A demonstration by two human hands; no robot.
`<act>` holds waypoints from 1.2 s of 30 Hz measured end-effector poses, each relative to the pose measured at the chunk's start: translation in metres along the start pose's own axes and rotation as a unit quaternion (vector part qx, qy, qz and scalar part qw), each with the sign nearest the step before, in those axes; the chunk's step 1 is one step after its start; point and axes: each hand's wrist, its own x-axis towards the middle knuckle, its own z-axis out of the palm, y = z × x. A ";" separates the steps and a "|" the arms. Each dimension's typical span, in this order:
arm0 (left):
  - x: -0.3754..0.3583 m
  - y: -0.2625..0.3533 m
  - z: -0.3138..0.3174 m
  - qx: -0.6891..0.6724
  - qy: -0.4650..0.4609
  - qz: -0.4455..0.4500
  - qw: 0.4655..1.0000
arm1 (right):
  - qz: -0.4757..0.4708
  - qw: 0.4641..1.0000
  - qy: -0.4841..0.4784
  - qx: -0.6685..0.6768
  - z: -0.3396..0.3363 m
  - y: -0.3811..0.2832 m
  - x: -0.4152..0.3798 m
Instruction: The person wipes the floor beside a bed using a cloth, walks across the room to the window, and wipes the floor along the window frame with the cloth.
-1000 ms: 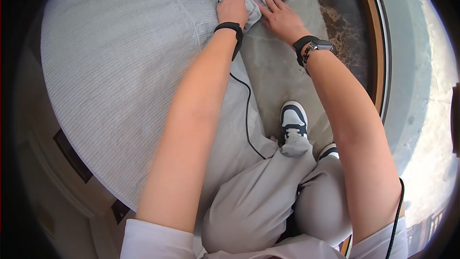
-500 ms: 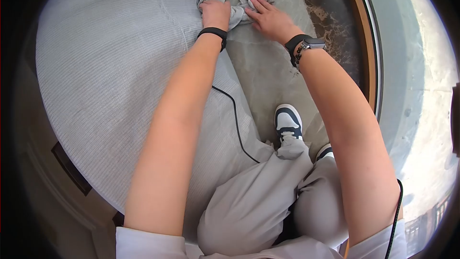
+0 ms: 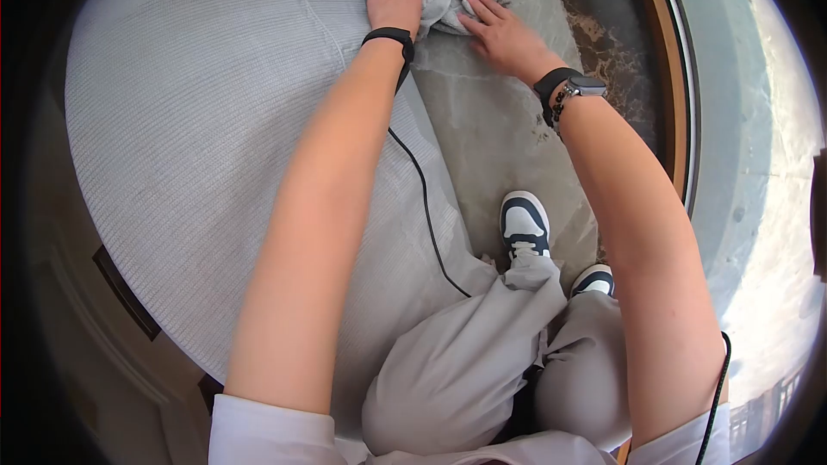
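A crumpled grey cloth (image 3: 441, 5) lies on the stone floor near the top of the view, beside a large surface covered in ribbed grey fabric (image 3: 207, 120). My left hand (image 3: 396, 2) has its fingers bent over the cloth's left part, at the edge of the covered surface. My right hand (image 3: 508, 34) rests on the cloth's right part with its fingers spread and stretched out. Some of the cloth is hidden under both hands.
A thin black cable (image 3: 424, 198) runs over the fabric to my lap. My shoes (image 3: 524, 220) stand on the grey marbled floor (image 3: 474, 129). At the right, a dark marble strip (image 3: 603, 26) borders a curved frame (image 3: 670, 52) and glass.
Both hands and the cloth appear slightly further right in the view. My left hand now lies flatter over the cloth. The floor and shoes have shifted a little too.
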 end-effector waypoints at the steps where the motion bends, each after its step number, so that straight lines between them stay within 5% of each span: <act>1: 0.000 -0.005 0.020 -0.020 0.006 -0.037 0.999 | -0.001 1.000 -0.005 0.009 0.000 -0.002 0.001; 5: 0.006 0.015 0.033 0.065 -0.002 -0.109 0.992 | -0.004 0.999 -0.031 -0.004 -0.009 -0.002 0.009; 8: 0.009 0.021 0.011 -0.011 -0.111 -0.130 0.985 | 0.000 0.999 -0.035 -0.003 -0.015 0.002 0.004; 15: -0.065 0.075 -0.014 -0.097 -0.158 -0.217 0.958 | 0.007 0.997 -0.066 0.050 -0.036 0.001 -0.038; 19: -0.131 0.129 -0.025 -0.122 -0.006 -0.175 0.977 | 0.019 0.989 -0.065 0.134 -0.045 0.007 -0.064; 21: -0.141 0.151 -0.041 -0.215 -0.021 -0.195 0.957 | 0.024 0.987 -0.034 0.157 -0.056 0.007 -0.075; 29: -0.091 0.155 -0.065 -0.468 0.060 -0.245 0.847 | 0.089 0.980 0.048 0.172 -0.071 0.019 -0.088; 33: -0.018 0.113 -0.039 -0.353 0.143 -0.213 0.900 | 0.144 0.977 0.092 0.131 -0.070 0.053 -0.077; 36: 0.027 0.074 0.011 -0.307 0.062 -0.095 0.945 | 0.180 0.954 0.133 0.198 -0.083 0.067 -0.083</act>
